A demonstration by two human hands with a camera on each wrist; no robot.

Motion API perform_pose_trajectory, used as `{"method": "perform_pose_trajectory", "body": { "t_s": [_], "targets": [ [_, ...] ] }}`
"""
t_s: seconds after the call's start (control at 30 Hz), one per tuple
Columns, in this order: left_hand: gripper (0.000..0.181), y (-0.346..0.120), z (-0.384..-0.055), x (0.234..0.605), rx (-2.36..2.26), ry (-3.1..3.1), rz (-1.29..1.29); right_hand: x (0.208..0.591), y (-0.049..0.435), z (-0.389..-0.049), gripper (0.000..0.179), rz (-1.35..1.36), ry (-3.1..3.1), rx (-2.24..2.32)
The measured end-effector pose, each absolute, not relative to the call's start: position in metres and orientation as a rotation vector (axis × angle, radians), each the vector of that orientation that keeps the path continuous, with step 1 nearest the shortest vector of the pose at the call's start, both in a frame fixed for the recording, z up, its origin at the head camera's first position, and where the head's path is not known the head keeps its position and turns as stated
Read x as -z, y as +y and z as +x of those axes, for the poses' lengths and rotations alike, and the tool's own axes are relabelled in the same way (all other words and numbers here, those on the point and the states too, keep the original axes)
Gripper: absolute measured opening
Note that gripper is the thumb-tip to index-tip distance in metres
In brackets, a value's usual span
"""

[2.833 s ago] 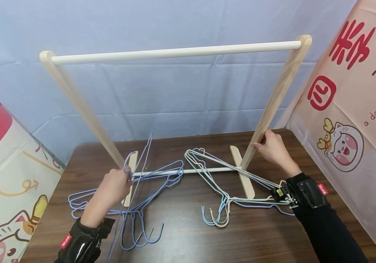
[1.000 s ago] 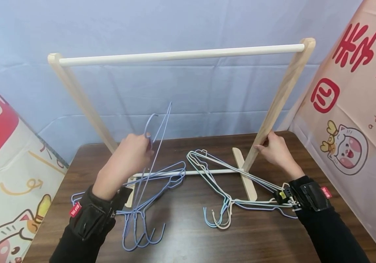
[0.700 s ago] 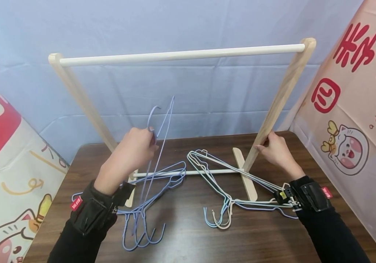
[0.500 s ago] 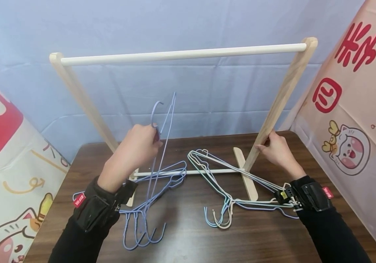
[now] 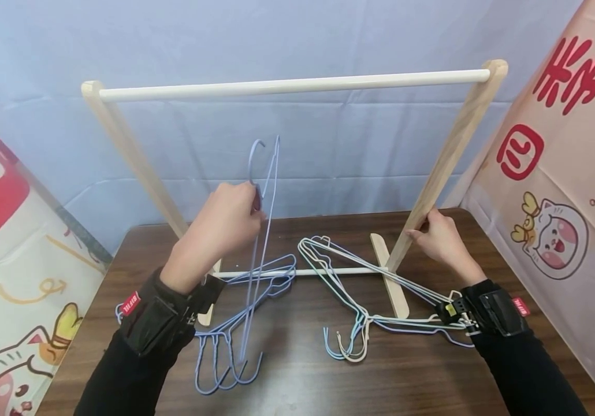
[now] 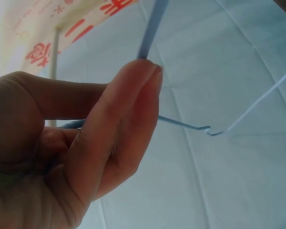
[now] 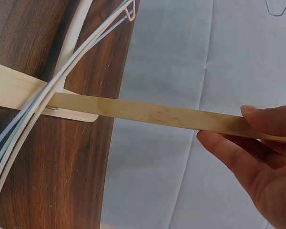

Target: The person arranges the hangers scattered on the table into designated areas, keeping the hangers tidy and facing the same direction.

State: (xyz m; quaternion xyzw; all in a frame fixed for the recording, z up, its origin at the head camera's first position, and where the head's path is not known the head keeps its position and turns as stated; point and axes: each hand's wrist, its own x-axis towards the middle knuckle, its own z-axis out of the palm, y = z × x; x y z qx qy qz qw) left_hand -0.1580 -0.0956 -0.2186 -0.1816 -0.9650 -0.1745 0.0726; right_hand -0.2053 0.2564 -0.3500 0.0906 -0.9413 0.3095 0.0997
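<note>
Hangers first: nearest me, below my left wrist, a heap of blue wire hangers [image 5: 225, 352] lies on the dark wood table [image 5: 302, 387], hooks pointing toward me. Off to the right of that, just inboard of my right wrist, a second heap of white and pale blue hangers [image 5: 354, 323] lies across the rack's right foot [image 5: 391, 277].

My left hand [image 5: 225, 225] is raised above the blue heap. Fingers pressed together, thumb against them, pinching one blue wire hanger [image 5: 258, 231] at the neck just under its hook. Hook sticks up past my fingertips, body hangs down below the hand, lower end reaching the heap. Left wrist view confirms: fingers [image 6: 128, 114] stacked tight on the wire [image 6: 150, 28], which exits above them.

My right hand [image 5: 440, 240] grips the rack's right upright [image 5: 448, 162] low down, fingers curled round the wooden slat, thumb on the near face. Right wrist view shows the slat [image 7: 148, 114] running between thumb and fingers [image 7: 238, 152], its foot on the table with white wires crossing it.

Beyond both hands: white top rail [image 5: 292, 86] spans the two uprights, well above the held hook, not touching. Blue cloth backdrop [image 5: 302, 34] behind.
</note>
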Motion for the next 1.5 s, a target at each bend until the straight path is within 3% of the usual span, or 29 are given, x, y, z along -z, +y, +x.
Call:
{"method": "perform_pose_trajectory", "body": {
  "t_s": [0.63, 1.5],
  "targets": [
    [0.014, -0.072, -0.163, 0.187, 0.543, -2.796, -0.613, 0.352, 0.258, -0.206, 0.035, 0.300, -2.756, -0.903],
    [0.016, -0.049, -0.179, 0.159, 0.655, -2.915, -0.452, 0.349, 0.260, -0.203, 0.033, 0.312, -2.755, -0.919]
  ]
}}
